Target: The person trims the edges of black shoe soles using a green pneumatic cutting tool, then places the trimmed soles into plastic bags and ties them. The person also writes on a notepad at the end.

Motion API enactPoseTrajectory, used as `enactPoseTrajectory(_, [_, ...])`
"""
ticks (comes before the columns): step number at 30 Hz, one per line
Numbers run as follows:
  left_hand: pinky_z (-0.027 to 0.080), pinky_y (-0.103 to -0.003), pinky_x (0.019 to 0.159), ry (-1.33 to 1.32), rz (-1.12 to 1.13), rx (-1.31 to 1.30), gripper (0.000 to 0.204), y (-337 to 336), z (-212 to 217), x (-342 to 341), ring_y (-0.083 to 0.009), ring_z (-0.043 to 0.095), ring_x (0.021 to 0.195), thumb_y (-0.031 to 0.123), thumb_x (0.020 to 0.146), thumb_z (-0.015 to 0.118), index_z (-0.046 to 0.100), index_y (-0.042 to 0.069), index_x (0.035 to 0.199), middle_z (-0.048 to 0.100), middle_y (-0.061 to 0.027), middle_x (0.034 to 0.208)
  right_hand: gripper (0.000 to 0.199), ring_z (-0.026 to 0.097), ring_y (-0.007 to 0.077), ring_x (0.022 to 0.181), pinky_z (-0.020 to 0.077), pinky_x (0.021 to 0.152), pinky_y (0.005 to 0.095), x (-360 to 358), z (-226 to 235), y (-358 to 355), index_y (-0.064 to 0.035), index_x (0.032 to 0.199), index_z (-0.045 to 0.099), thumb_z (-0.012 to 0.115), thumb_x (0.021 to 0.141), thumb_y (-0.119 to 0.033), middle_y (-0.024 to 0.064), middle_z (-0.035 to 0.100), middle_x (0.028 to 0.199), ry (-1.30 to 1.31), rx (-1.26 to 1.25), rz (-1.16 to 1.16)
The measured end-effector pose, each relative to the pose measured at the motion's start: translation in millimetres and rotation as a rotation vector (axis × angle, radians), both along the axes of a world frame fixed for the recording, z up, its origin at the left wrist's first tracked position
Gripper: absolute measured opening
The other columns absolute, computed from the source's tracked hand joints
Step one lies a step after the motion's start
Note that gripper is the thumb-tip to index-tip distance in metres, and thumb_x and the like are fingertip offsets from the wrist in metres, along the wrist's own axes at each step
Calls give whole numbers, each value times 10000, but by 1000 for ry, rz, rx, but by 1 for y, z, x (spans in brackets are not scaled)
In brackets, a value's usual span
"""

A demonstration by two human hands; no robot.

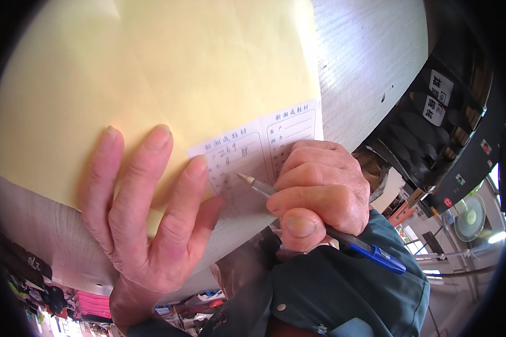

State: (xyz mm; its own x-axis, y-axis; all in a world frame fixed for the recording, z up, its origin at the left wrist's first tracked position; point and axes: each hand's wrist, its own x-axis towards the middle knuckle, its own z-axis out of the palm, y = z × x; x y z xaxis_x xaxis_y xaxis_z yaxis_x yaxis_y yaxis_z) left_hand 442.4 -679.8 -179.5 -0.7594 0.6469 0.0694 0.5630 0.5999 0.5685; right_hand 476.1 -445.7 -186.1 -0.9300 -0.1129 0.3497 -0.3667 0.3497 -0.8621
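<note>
My right hand (323, 191) is closed around a clear-barrelled pen with a blue cap (376, 256) on its back end. The pen's tip rests on or just above a white printed label sheet (246, 168), by a form with a few handwritten marks. A second form on the sheet, beside my right knuckles, has blank lines where it shows. My left hand (146, 219) lies with fingers spread on a large pale yellow sheet of paper (168, 73), one fingertip touching the label sheet's left edge. My right hand hides the label sheet's lower right part.
The papers lie on a worn, light-coloured table (371, 62). Beyond its right edge are dark stacked shapes with white labels (434, 109). A fan (470, 218) shows at the far right. Bright pink folded material (93, 304) is at the lower left.
</note>
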Motion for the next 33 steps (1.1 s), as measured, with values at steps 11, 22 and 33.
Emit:
enactPoseTrajectory(11, [436,-537,1172,8,18,32,540,1,-3,2,-440,479,1447,131,832,875,690,106,1338,578,-157,1500,156,563,204,479,422,429,336,-3,4,0,14,861,648,717,950,-95,76,618,652,-42,12,38])
enactPoseTrajectory(22, [435,-535,1173,11,15,37,562,1,-5,3,-434,472,1454,134,822,885,686,112,1347,575,-148,1501,114,579,204,489,423,431,335,-2,1,-1,14,869,652,751,905,-29,74,616,662,-22,-12,25])
enactPoseTrajectory(33, [427,-538,1179,-2,19,34,561,0,-4,4,-434,465,1459,151,836,882,684,114,1359,569,-152,1510,115,582,210,491,427,432,340,-3,2,0,13,879,651,746,923,-36,75,632,679,-50,-2,44])
